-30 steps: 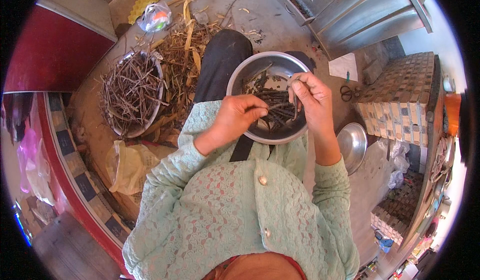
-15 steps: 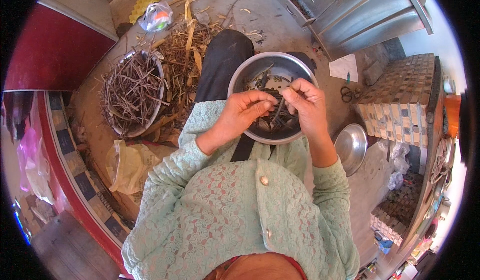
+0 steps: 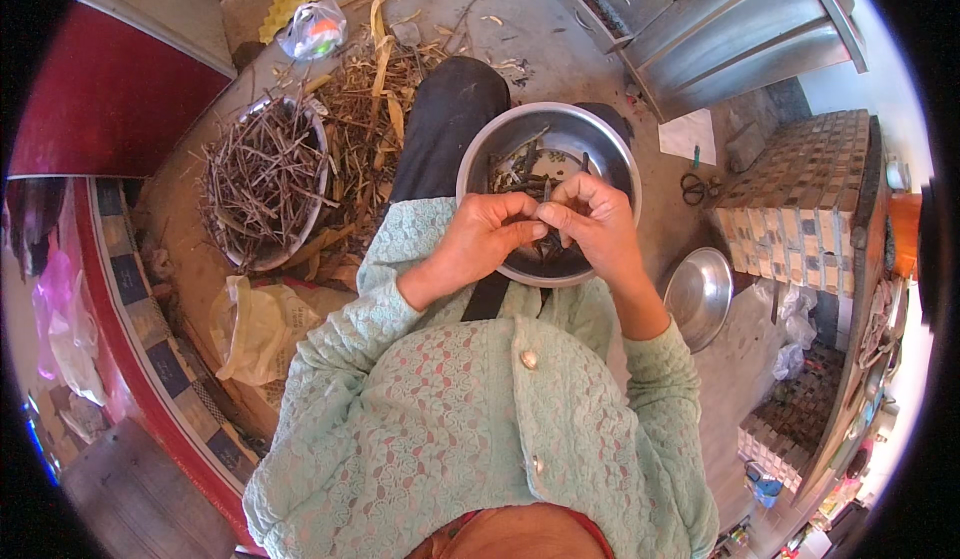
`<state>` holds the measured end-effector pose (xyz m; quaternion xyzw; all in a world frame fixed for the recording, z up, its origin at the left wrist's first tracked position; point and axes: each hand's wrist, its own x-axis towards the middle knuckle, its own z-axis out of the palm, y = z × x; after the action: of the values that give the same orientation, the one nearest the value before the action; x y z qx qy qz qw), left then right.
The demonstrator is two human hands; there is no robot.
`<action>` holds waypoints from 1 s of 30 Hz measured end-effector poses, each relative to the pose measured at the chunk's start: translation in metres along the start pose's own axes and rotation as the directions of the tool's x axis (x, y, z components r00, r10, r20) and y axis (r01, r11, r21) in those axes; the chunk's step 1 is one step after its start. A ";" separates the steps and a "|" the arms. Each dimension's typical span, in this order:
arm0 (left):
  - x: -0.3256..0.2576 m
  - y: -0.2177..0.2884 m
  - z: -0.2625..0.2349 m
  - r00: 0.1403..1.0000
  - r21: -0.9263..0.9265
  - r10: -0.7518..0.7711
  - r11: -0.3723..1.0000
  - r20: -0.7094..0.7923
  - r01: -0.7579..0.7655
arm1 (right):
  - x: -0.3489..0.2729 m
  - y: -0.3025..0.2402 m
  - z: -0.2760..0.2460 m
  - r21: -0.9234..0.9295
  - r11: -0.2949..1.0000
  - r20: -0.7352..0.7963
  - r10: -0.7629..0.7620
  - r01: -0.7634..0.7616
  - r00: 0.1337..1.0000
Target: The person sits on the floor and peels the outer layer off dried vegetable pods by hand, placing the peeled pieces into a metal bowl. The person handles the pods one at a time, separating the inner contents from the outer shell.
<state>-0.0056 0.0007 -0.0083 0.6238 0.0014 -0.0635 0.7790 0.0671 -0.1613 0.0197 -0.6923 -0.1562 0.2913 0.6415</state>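
A metal bowl (image 3: 622, 177) rests on my lap, with thin dark pods (image 3: 520, 159) and small greenish beans (image 3: 553, 158) inside it. Over its near half, my left hand (image 3: 490, 237) and my right hand (image 3: 598, 227) meet fingertip to fingertip. Both hands are closed in a pinch. A slim dark pod (image 3: 585, 163) sticks up behind the right hand's fingers; most of it is covered. The fingers also hide part of the bowl's contents.
Left of my knee stands a basin (image 3: 318, 149) heaped with dry twigs (image 3: 262, 174), beside loose husks and stalks (image 3: 365, 109). A second metal bowl (image 3: 699, 299) sits on the floor at right, near scissors (image 3: 693, 189) and a tiled block (image 3: 790, 199). A yellowish bag (image 3: 255, 329) lies at left.
My hands have come together, the right one moving a little left and down, and their fingertips now touch. The pod that showed between them is now mostly covered by fingers.
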 end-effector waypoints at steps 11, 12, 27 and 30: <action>-0.002 -0.008 -0.003 0.998 0.047 -0.044 0.998 0.038 0.042 | -0.007 0.009 0.007 -0.279 0.955 -0.053 -0.119 0.099 0.992; -0.002 -0.008 -0.002 0.998 0.039 -0.052 0.998 0.041 0.051 | -0.007 0.008 0.007 -0.303 0.947 -0.046 -0.124 0.105 0.991; 0.010 -0.004 -0.004 0.994 0.008 -0.103 0.995 0.023 0.103 | -0.001 0.006 0.009 -0.298 0.952 -0.080 -0.101 0.073 0.992; 0.012 0.003 -0.011 0.988 0.119 -0.149 0.983 0.047 0.143 | -0.001 0.013 0.011 -0.199 0.977 -0.099 -0.092 0.071 0.991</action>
<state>0.0072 0.0110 -0.0091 0.6639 0.0219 -0.1377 0.7347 0.0580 -0.1551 0.0066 -0.7595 -0.1774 0.2102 0.5895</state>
